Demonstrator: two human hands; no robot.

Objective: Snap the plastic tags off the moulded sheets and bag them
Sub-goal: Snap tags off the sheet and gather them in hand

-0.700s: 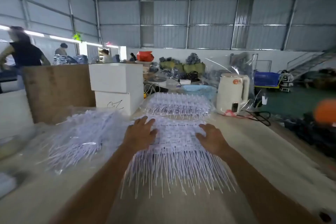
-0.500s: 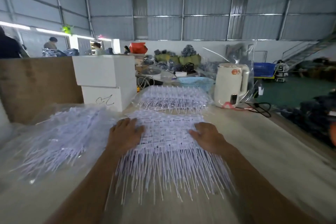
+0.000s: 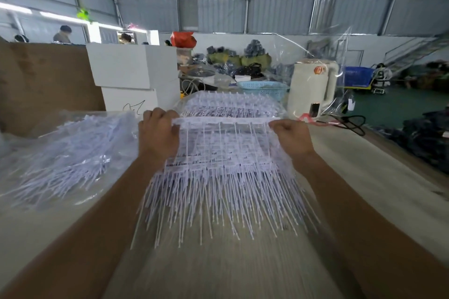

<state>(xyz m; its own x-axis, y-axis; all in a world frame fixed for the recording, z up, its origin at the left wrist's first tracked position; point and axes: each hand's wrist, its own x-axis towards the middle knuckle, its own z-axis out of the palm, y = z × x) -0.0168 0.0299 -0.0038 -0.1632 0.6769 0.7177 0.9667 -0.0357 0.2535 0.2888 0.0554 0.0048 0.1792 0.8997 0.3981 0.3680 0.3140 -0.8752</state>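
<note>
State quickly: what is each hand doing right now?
Left hand: grips the moulded sheet at its left end.
Right hand: grips its right end.

both forearms (image 3: 364,226) cut off at bottom edge; fingertips of left hand (image 3: 159,133) and right hand (image 3: 290,136) hidden behind sheet (image 3: 226,121); print on tags (image 3: 218,153) too blurred to read

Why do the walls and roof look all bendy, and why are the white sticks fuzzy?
Head view: the wide-angle lens bends straight lines near the edges. The tips of the moulded sheet are smeared by motion blur while the left hand and right hand grip it. The strip light glares white.
</note>
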